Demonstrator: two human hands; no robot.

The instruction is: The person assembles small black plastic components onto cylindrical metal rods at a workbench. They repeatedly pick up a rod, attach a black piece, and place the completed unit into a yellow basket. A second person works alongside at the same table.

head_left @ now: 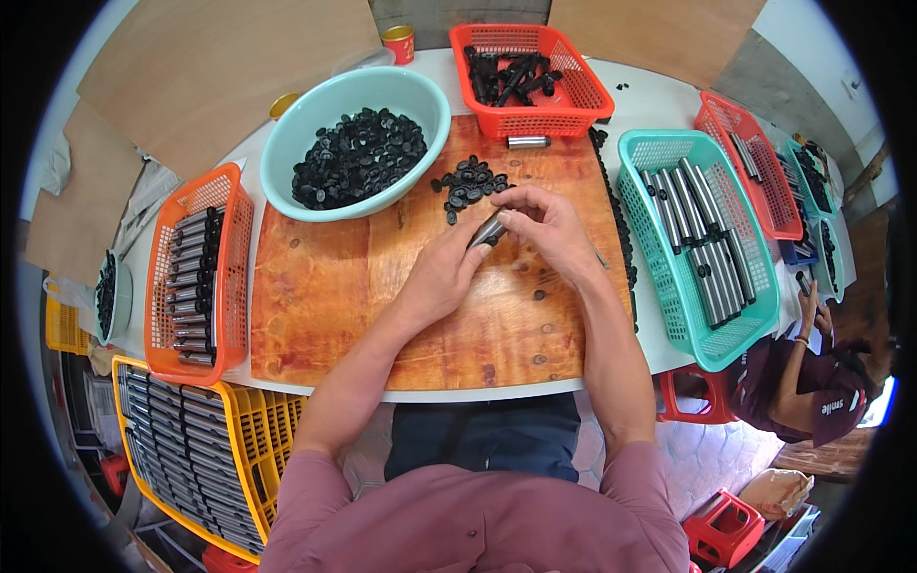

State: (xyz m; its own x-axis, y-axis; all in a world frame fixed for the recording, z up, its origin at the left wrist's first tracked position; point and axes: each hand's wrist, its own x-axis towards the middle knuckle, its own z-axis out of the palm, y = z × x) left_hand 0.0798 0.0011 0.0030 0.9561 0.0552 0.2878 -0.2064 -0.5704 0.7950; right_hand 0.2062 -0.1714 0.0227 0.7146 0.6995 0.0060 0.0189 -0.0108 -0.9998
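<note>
I am seeing a short metal tube [488, 231] being held over the middle of the wooden board [325, 296], a little toward its far edge. My left hand [449, 272] is wrapping closed around its lower end, and my right hand [546, 222] is pinching the upper end with curled fingertips. Most of the tube is lying hidden inside both grips, so I cannot tell what is sitting on its tip; it is possibly a black cap. Just beyond the hands a small heap of black caps [466, 183] is lying loose near the board's far edge, beside the pale green bowl [287, 134] holding many more. The near half of the board is lying bare, giving room toward the front edge. An orange basket [229, 205] is crowding the left edge and a teal basket [669, 286] is crowding the right, both holding tubes. A red basket [583, 91] is sitting at the far edge.
</note>
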